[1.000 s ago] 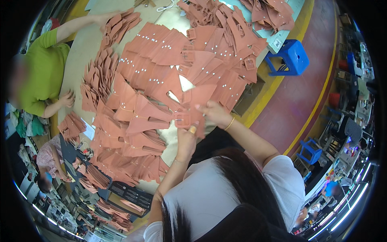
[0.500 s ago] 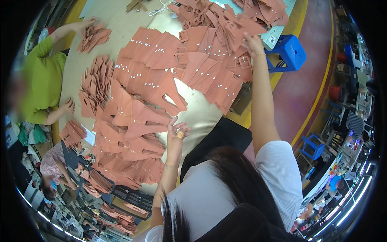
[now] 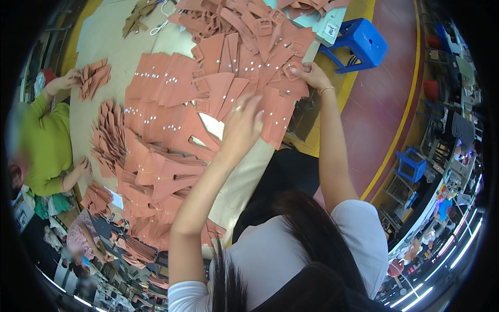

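Overlapping rows of terracotta, leather-like cut pieces (image 3: pixel 150 117) with small white stickers cover the table. At the right end of the rows, my right hand (image 3: pixel 314 78) pinches the edge of a strap piece with a square buckle-shaped end (image 3: pixel 292 73). My left hand (image 3: pixel 243 125) hovers over the middle rows, fingers apart and slightly blurred, with nothing visible in it. Right beside it lie fan-shaped pieces (image 3: pixel 218 88) with square ends. Nearer my left forearm are stacked pieces with slotted ends (image 3: pixel 174 174).
A co-worker in a green top (image 3: pixel 49 145) has a hand on a small bundle of pieces (image 3: pixel 94 78) across the table. A loose heap of strap pieces (image 3: pixel 234 23) lies at the far end. A blue plastic stool (image 3: pixel 364 41) stands to the right, beside the yellow-lined red walkway (image 3: pixel 387 99).
My left hand has left the slotted stack and moved up and right over the stickered rows. My right hand has come down and nearer, onto the buckle-ended piece. The whole view has shifted.
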`<action>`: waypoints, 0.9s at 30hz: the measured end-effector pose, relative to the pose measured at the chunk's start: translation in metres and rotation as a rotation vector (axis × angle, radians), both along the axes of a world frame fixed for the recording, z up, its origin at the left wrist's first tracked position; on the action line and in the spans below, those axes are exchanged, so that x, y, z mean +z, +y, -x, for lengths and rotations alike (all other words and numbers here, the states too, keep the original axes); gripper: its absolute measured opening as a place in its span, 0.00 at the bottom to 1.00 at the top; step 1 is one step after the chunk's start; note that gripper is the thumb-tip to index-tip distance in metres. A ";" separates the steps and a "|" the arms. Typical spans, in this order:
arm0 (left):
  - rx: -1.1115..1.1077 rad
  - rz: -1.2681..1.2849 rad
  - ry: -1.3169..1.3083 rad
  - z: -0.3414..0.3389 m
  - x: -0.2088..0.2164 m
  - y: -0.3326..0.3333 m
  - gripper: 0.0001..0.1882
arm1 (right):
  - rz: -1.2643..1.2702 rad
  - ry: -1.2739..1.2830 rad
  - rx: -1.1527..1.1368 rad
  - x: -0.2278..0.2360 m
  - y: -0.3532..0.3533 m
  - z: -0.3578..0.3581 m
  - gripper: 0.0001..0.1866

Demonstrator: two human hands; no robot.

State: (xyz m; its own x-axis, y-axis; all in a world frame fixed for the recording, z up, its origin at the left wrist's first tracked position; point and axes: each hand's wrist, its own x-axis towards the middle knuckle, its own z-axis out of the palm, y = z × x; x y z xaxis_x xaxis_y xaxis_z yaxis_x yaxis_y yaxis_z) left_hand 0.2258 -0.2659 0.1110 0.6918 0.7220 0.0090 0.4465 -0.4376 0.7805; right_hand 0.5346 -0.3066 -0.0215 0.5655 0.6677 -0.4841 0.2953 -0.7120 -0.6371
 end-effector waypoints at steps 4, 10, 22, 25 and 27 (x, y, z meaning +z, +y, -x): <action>-0.365 -0.638 0.118 -0.092 -0.032 0.047 0.25 | 0.011 -0.043 -0.012 -0.003 0.005 0.010 0.51; -0.382 -0.927 0.475 -0.137 -0.073 0.110 0.29 | 0.064 0.025 -0.044 0.021 0.010 0.022 0.49; -0.399 -0.822 0.504 -0.116 -0.100 0.135 0.30 | -0.158 0.133 -0.021 0.036 0.004 0.018 0.41; -0.420 -0.870 0.568 -0.116 -0.099 0.134 0.30 | -0.043 -0.007 -0.017 0.072 -0.022 -0.020 0.38; -0.412 -0.867 0.600 -0.120 -0.098 0.130 0.29 | -0.101 -0.022 -0.036 0.094 -0.040 -0.041 0.36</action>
